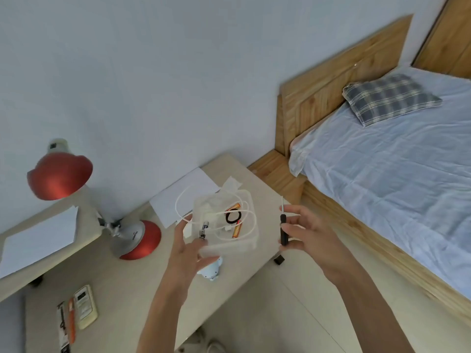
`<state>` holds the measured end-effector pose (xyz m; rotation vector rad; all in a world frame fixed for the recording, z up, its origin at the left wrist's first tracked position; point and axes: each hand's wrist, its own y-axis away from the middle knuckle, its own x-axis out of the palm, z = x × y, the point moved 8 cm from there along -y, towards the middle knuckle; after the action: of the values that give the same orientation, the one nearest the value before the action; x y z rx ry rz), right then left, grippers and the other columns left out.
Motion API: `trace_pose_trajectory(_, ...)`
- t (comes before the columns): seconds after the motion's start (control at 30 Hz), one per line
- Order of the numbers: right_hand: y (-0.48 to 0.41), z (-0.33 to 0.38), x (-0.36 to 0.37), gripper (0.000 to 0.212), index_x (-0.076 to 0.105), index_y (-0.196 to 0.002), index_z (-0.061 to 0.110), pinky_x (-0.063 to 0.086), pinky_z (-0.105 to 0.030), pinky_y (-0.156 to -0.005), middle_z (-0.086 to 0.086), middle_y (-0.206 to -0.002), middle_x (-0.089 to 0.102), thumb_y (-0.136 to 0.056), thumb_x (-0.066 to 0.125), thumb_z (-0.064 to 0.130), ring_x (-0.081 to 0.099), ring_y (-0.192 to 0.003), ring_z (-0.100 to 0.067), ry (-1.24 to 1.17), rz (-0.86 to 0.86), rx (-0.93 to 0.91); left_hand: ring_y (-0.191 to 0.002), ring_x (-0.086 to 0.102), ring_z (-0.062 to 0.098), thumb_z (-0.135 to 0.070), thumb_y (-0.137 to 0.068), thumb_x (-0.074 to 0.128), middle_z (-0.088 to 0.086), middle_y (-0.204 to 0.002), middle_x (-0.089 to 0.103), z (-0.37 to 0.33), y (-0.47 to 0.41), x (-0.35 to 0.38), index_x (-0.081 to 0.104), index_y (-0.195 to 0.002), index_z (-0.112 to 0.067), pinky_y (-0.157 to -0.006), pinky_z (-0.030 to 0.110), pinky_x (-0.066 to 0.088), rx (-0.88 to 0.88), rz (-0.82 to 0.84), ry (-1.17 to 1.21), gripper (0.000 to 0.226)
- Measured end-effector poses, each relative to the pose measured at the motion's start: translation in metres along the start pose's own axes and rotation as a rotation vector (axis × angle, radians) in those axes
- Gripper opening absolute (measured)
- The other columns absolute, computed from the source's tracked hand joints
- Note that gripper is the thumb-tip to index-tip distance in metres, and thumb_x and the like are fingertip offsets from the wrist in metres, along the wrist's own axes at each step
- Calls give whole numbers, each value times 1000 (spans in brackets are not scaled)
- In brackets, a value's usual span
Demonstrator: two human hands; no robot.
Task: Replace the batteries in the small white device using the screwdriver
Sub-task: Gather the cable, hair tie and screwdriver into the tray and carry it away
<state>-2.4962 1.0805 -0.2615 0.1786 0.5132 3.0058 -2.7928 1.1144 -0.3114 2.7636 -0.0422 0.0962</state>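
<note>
My left hand (188,253) grips the near left corner of a clear plastic box (246,200), raised just above the beige table (122,284). Inside lie a white cable (251,220), a black hair band (233,217), two orange batteries (236,230) and dark batteries (204,228). The small white device (211,270) is partly hidden under the box and my thumb. My right hand (308,235), right of the box, holds a screwdriver (283,231) by its black handle, with the shaft pointing up.
A red desk lamp (60,174) stands at the left on its round base (140,242). White sheets (178,200) lie behind the box. A remote control (85,307) and pens (66,324) lie near the front left. A bed (382,179) fills the right.
</note>
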Motion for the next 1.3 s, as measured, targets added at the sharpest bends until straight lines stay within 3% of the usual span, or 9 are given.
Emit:
trace_pose_trajectory(0.1,32,13,-58,34,70,-128,20,67,-45,-82,-18,-109,70,-103,62,-1,73,-83,-29,-31,-70,-49,-113,75,36,-1,-101,61,3,-128,76,-10,4,72,55,-140,-53,-88,45,66,16,112,5,66)
trace_pose_trajectory(0.17,54,17,-99,33,71,-126,20,67,-49,-85,-11,-102,69,-102,62,-1,72,-82,-29,-52,-132,-77,-117,73,41,0,-100,63,2,-132,74,-13,7,121,55,-140,-52,-94,52,65,26,185,4,66)
trace_pose_trajectory(0.37,131,16,-229,33,70,-126,12,66,-50,-80,-11,-95,66,-101,59,-7,69,-77,-30,-148,-407,-147,-117,71,43,-1,-99,64,10,-128,74,-4,21,284,59,-138,-46,-93,54,65,24,465,-97,60)
trace_pose_trajectory(0.57,219,3,-347,33,69,-127,10,67,-43,-75,-12,-97,65,-100,61,-8,67,-75,-31,-295,-726,-181,-124,71,29,0,-100,59,-4,-136,71,18,53,461,61,-139,-48,-96,60,62,-2,753,-258,62)
trace_pose_trajectory(0.7,282,-7,-421,33,68,-127,8,67,-42,-74,-14,-96,63,-100,61,-9,65,-73,-31,-376,-925,-217,-117,71,39,-2,-98,64,17,-114,75,39,88,578,60,-133,-56,-97,54,63,-32,919,-371,64)
trace_pose_trajectory(0.87,355,-20,-513,34,66,-130,5,67,-41,-72,-15,-98,63,-100,60,-10,63,-73,-30,-415,-1163,-250,-116,73,39,-5,-99,62,23,-125,70,66,147,727,58,-135,-58,-94,48,65,-45,1177,-461,64)
trace_pose_trajectory(1.03,433,-21,-596,33,68,-128,7,67,-42,-74,-14,-99,66,-100,60,-9,64,-77,-32,-416,-1381,-283,-114,72,39,-7,-101,60,13,-105,74,99,216,866,55,-137,-61,-94,44,65,-31,1422,-549,65)
trace_pose_trajectory(1.17,496,-35,-645,34,70,-126,11,66,-42,-74,-13,-95,65,-99,62,-9,67,-74,-29,-464,-1571,-307,-113,76,29,-6,-101,59,-1,-108,81,126,280,956,54,-139,-60,-88,41,67,-17,1595,-585,66)
trace_pose_trajectory(1.3,557,-57,-681,34,68,-126,9,66,-47,-75,-14,-94,62,-99,61,-10,65,-75,-30,-510,-1710,-320,-114,74,36,-4,-102,57,-2,-109,81,165,351,1023,55,-139,-59,-89,41,66,-35,1743,-652,67)
